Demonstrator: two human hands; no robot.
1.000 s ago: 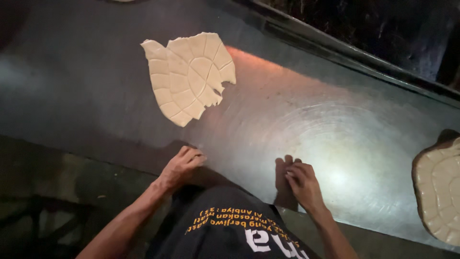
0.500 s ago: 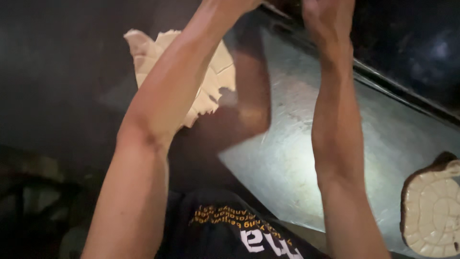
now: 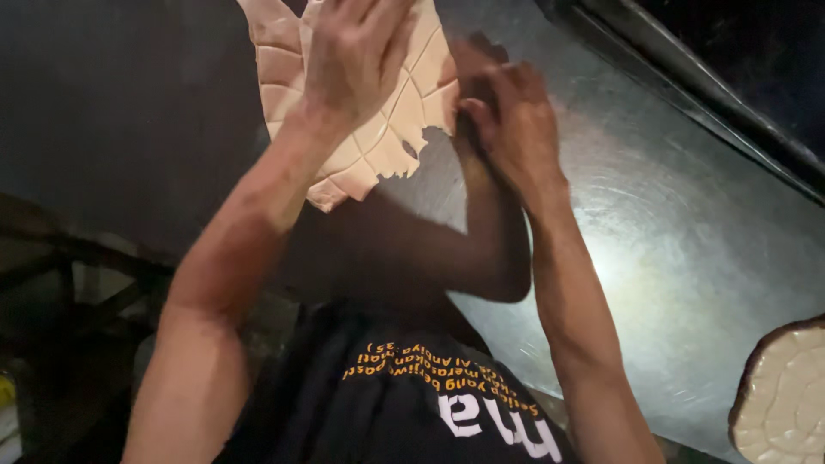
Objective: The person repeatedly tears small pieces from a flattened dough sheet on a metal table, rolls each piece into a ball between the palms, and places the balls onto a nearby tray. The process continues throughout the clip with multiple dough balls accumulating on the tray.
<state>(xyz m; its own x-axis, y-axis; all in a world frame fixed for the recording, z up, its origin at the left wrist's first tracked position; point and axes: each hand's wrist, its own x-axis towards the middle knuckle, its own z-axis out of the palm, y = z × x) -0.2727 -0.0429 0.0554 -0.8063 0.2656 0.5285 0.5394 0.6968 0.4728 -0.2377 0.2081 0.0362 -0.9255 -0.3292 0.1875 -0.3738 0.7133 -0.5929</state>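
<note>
Pale, scored dough, a flat sheet [image 3: 378,129] cut into a grid and ragged along its lower right edge, lay on the dark steel worktop [image 3: 670,258] at the far side, well up from the person's body. The left hand [image 3: 357,56] rested flat on top of the sheet, fingers spread and pressing rather than gripping, so the dough lay directly under that palm and ran out beyond it on all sides. The right hand [image 3: 507,116] sat just beside the torn right edge, fingers curled toward it; whether they pinched the dough I could not tell. The sheet's long axis ran away from the body, roughly in line with the left forearm. Both arms crossed the bare steel between shirt and dough. A second scored dough piece [image 3: 786,399] lay well apart at the lower right, and a raised metal rail [image 3: 687,82] bordered the far side.
</note>
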